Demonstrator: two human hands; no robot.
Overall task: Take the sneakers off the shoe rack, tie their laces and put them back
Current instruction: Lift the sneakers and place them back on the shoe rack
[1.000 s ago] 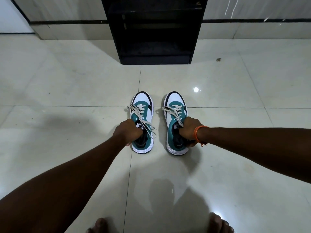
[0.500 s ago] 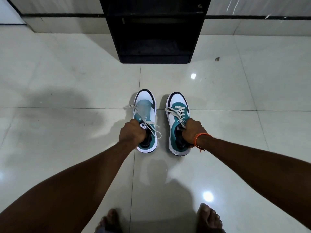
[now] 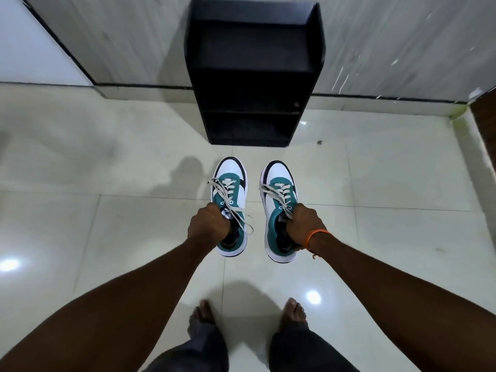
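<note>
Two white, teal and black sneakers with cream laces are held in the air above the tiled floor. My left hand (image 3: pixel 208 224) grips the left sneaker (image 3: pixel 231 183) by its tongue and collar. My right hand (image 3: pixel 303 225), with an orange band at the wrist, grips the right sneaker (image 3: pixel 279 189) the same way. Both toes point toward the black shoe rack (image 3: pixel 252 76), which stands against the wall just beyond them. Its shelves look bare. The laces lie in loose loops over the tongues; a loop hangs off the left shoe.
My bare feet (image 3: pixel 204 315) stand on the glossy cream tile floor (image 3: pixel 107 210) below the shoes. A grey wall runs behind the rack, and a brown door edge (image 3: pixel 485 114) shows at the far right.
Both sneakers have been lifted off the floor, and the view has risen and tilted up, so the whole rack and my feet now show.
</note>
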